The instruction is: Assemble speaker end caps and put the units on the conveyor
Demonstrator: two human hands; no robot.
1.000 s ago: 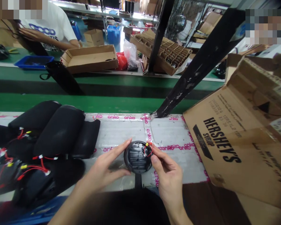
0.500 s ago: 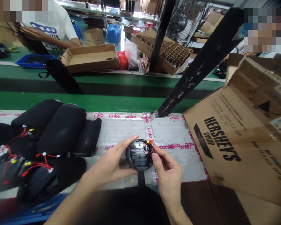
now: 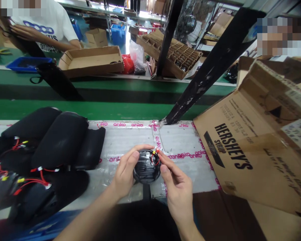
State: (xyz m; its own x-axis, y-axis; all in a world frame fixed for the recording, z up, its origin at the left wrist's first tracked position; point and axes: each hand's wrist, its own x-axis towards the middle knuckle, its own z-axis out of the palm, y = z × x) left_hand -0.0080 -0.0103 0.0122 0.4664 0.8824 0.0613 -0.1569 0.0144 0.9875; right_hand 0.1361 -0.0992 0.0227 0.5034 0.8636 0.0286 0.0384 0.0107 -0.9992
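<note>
A black cylindrical housing (image 3: pixel 146 172) stands in front of me, its round open-looking end facing up at me. My left hand (image 3: pixel 126 170) is closed around its left rim, with the thumb on the upper left edge and fingers along the far side. Thin red wires (image 3: pixel 152 160) with a yellow tag (image 3: pixel 154 152) come out at the housing's upper right. My right hand (image 3: pixel 177 182) pinches the red connector end of these wires at the right rim. A black strap (image 3: pixel 146 192) hangs on the near side of the housing.
Several black fabric-covered cylinders (image 3: pixel 61 139) with red wires lie at left. A Hershey's Syrup carton (image 3: pixel 230 144) stands at right. A black slanted post (image 3: pixel 203 73) rises behind the grey work surface (image 3: pixel 125 140). Beyond the green belt (image 3: pixel 115 107), a person handles something dark.
My left hand has shifted its grip: the thumb moved from the near side up onto the housing's upper left rim. My right hand keeps its pinch. The view has shifted slightly.
</note>
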